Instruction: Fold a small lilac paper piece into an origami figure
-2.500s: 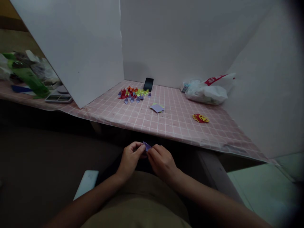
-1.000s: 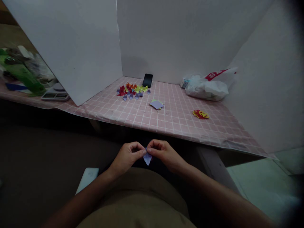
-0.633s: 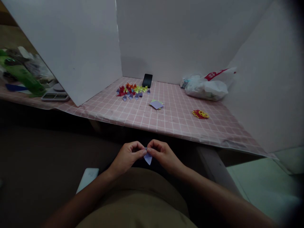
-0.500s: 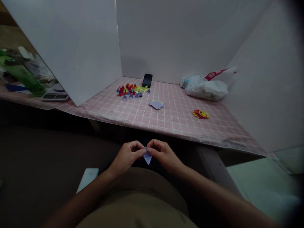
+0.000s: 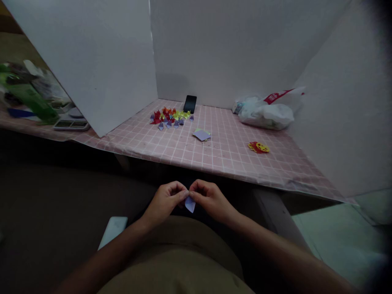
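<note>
A small folded piece of lilac paper [image 5: 190, 205] hangs between my hands, in front of my body and below the table edge. My left hand [image 5: 168, 201] pinches its upper end with thumb and forefinger. From the other side my right hand [image 5: 211, 198] pinches the same end, its thumb close to the left thumb. The fingertips hide the top of the paper. On the table lies a short stack of square paper sheets [image 5: 201, 135], lilac on top. Behind it to the left stand several small folded paper figures [image 5: 168, 116] in red, orange, yellow and purple.
A black phone [image 5: 190, 104] lies at the back of the pink checked table [image 5: 226, 157]. To the right are a white plastic bag [image 5: 266, 114] and a red and yellow piece [image 5: 259, 147]. A white board [image 5: 122, 61] stands at left. A pale flat device [image 5: 113, 231] lies beside my left forearm.
The lilac paper has turned slightly between the fingers, its lower tip shifting a little to the left. Both hands stay almost in place.
</note>
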Demonstrator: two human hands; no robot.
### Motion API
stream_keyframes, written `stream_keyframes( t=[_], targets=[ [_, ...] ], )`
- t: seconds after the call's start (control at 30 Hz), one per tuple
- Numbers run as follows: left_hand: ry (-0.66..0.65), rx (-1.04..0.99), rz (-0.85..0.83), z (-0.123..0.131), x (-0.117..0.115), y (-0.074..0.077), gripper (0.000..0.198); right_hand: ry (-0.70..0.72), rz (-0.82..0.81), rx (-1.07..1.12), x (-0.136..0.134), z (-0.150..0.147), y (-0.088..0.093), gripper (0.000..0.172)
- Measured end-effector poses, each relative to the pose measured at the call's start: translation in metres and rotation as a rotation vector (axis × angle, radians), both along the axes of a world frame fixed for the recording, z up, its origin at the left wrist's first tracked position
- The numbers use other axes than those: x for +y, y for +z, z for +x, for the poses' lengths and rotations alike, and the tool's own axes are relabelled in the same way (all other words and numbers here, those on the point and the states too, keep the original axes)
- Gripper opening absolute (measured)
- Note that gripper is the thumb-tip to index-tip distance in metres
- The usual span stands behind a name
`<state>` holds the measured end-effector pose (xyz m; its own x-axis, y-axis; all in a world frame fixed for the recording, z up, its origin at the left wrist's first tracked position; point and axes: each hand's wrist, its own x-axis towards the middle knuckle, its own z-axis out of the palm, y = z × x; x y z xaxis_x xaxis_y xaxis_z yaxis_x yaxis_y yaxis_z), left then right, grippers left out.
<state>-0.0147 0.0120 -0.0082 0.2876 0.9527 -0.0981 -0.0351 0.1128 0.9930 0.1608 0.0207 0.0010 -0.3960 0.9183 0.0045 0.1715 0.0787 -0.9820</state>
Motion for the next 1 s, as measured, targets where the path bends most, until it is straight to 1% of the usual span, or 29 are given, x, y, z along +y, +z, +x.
stream_keyframes(
  t=[0.1,0.17,0.3,0.43,0.63,0.77,0.83,0.9,1.0],
  targets=[
    [-0.016,0.007,0.015,0.0,0.0,-0.001,0.019,0.015,0.004,0.003,0.001,0.0,0.0,0.013],
    [-0.01,0.035,0.045,0.0,-0.001,-0.001,0.019,0.014,-0.05,0.041,0.001,0.0,0.0,0.013],
    [0.086,0.135,0.128,0.002,-0.005,-0.002,0.017,0.036,-0.198,0.178,0.001,0.0,-0.001,0.016],
    [0.17,0.194,0.219,0.004,-0.008,-0.004,0.017,0.05,-0.253,0.24,0.0,0.0,-0.002,0.019],
    [0.213,0.215,0.288,0.007,-0.01,-0.011,0.017,0.028,-0.235,0.225,0.0,-0.003,-0.004,0.02],
    [0.253,0.271,0.382,0.008,-0.01,-0.016,0.016,0.021,-0.226,0.21,-0.002,-0.004,-0.003,0.022],
    [0.298,0.305,0.449,0.008,-0.009,-0.018,0.015,0.01,-0.208,0.194,-0.003,-0.005,0.0,0.024],
    [0.369,0.347,0.534,0.007,-0.008,-0.02,0.013,-0.01,-0.172,0.159,-0.004,-0.006,0.002,0.025],
    [0.476,0.404,0.661,0.005,-0.006,-0.022,0.008,-0.046,-0.085,0.05,-0.007,-0.007,0.003,0.026]
  ],
)
